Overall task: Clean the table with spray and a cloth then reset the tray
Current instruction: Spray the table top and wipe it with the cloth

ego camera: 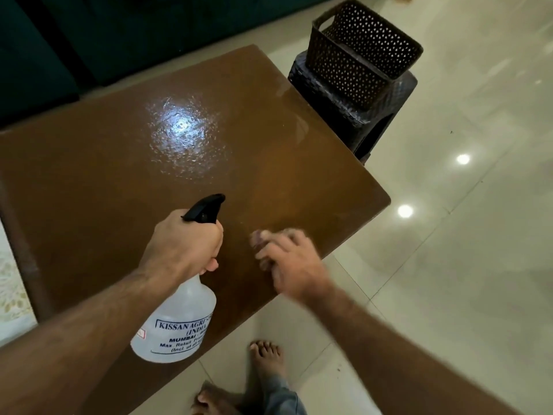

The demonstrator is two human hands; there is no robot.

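Observation:
My left hand (185,244) grips the neck of a clear plastic spray bottle (179,322) with a black trigger head, held over the near part of the brown table (104,175). The nozzle points away toward the table's middle. A wet, shiny patch of spray (182,136) lies on the tabletop beyond it. My right hand (290,262) is blurred near the table's near right edge, with its fingers curled round a small bunched cloth (258,236) that rests on the surface. No tray is in view.
A dark perforated basket (359,46) sits on a dark woven stool (374,97) off the table's far right corner. A dark sofa (89,31) runs along the back. Glossy floor tiles lie to the right, my bare feet (266,357) stand below, and a pale rug (12,295) is at left.

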